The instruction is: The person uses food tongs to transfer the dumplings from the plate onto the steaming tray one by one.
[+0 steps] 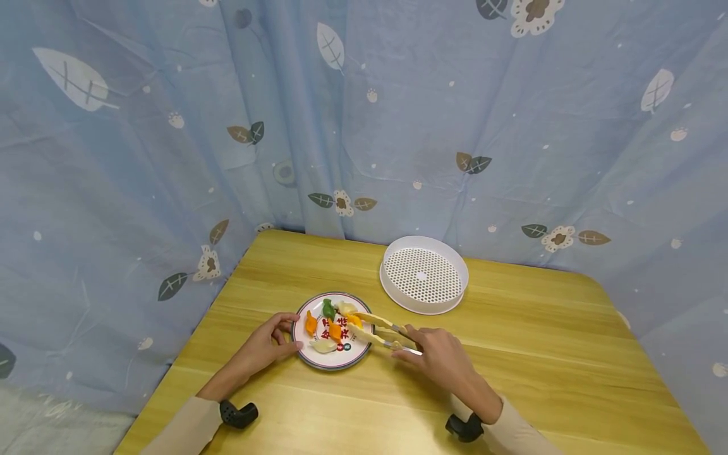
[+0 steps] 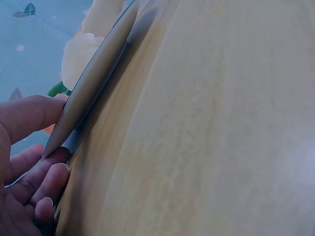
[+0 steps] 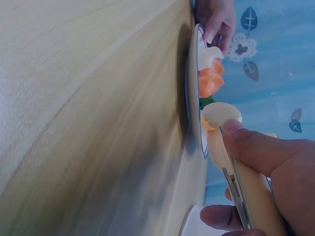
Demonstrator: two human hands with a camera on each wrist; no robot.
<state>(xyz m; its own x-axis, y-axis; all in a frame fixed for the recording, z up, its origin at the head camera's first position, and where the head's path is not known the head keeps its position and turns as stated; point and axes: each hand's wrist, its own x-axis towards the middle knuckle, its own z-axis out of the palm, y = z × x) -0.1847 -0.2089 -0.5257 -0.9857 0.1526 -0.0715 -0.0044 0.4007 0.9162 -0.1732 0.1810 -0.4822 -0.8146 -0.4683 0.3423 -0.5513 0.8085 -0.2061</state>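
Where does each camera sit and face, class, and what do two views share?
Head: head-worn, facing forward and down at the plate; left hand, right hand and sleeved forearms show.
Left wrist: on that wrist, looking low across the tabletop to the plate's edge; left hand shows.
Right wrist: on that wrist, looking along the tongs to the plate; both hands show.
Head and right wrist share the tongs.
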